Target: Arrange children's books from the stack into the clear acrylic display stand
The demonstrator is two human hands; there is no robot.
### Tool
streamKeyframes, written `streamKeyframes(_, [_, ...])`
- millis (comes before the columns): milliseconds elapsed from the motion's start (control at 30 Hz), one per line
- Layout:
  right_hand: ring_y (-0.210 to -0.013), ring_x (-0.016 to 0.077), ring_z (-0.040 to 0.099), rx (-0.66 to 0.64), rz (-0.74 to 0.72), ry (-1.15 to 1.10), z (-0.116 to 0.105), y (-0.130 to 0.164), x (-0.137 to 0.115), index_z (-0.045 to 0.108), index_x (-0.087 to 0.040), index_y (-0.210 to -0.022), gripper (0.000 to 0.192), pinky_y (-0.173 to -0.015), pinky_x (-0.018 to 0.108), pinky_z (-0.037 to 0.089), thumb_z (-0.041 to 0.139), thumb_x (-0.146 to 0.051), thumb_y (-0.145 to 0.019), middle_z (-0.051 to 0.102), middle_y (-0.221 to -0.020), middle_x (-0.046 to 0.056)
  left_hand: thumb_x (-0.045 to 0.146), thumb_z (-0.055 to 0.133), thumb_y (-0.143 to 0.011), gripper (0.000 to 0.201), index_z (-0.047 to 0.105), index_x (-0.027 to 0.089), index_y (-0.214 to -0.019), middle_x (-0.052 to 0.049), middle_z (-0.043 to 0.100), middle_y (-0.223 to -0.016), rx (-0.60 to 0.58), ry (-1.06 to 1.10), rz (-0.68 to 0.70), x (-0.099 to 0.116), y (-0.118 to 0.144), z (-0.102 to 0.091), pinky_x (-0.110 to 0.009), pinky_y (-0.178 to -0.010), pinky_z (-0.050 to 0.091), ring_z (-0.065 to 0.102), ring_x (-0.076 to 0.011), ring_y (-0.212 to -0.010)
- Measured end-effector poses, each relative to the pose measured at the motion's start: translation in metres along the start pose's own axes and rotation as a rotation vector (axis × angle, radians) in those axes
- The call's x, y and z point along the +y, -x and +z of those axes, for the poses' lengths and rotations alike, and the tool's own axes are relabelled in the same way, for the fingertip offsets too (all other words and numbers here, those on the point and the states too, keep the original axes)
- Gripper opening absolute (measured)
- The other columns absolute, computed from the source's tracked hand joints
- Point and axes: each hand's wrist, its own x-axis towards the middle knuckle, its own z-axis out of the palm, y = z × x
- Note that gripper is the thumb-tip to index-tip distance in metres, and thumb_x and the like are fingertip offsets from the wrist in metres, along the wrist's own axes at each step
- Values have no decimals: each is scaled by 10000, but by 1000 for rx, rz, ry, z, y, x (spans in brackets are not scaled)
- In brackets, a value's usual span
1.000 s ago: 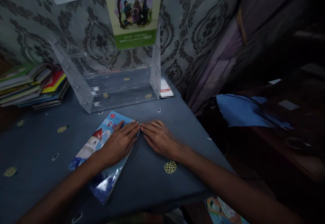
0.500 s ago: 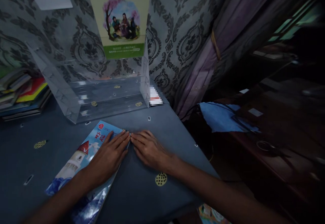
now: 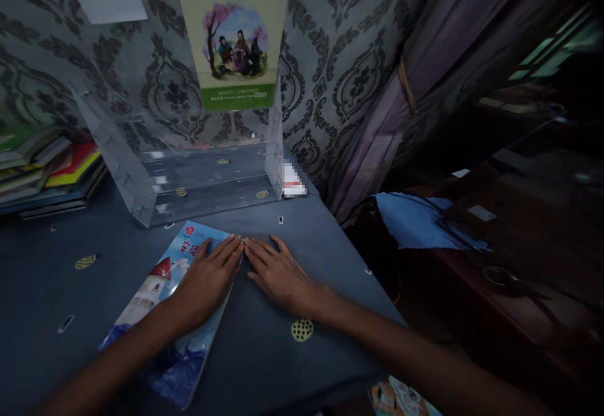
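Observation:
A blue picture book [image 3: 155,303] with a lighthouse on its cover lies flat on the dark blue tablecloth [image 3: 264,353]. My left hand [image 3: 207,281] rests palm down on the book's upper right part, fingers spread. My right hand [image 3: 276,274] lies flat on the cloth just beside the book's right edge, its fingertips touching those of the left hand at the book's top corner. Neither hand grips anything.
A clear acrylic stand [image 3: 189,170] holds an upright green book [image 3: 233,38] behind the hands. A stack of books [image 3: 47,170] sits at the far left. Patterned wallpaper and a purple curtain [image 3: 401,89] rise behind; a blue cloth [image 3: 415,221] lies right of the table edge.
Both hands stay in the same pose on the book and the cloth. Only the camera view has shifted a little.

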Motion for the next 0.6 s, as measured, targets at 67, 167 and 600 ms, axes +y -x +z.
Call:
streamKeyframes(67, [-1412,287,483,-14,0,-18,-1,-5,4,491,-107,-1463,483,-1198,571,324,480,-326,-1032,540,-1485,197,229,233,-1047,506,440,140,-1500,-163,484,-1532,-40,-7,-9,-2,-4,-6,-574,-1122,402,427,-272,-1452])
streamKeyframes(167, [-1435,283,456,-34,-19,-41,-3,-15,12,463,-114,-1484,499,-1211,570,299,477,-326,-1033,507,-1514,198,209,247,-1037,502,446,105,-1487,-170,469,-1540,-96,-23,-54,-3,-12,-14,-585,-1109,413,440,-288,-1442])
streamKeyframes(600, [-1475,263,396,-77,-137,-69,-6,-59,44,377,-141,-1536,534,-1220,580,251,448,-323,-1039,434,-1570,191,180,343,-1021,414,557,113,-1368,-179,586,-1427,-75,-89,-244,-16,-44,-21,-496,-993,495,560,-292,-1300])
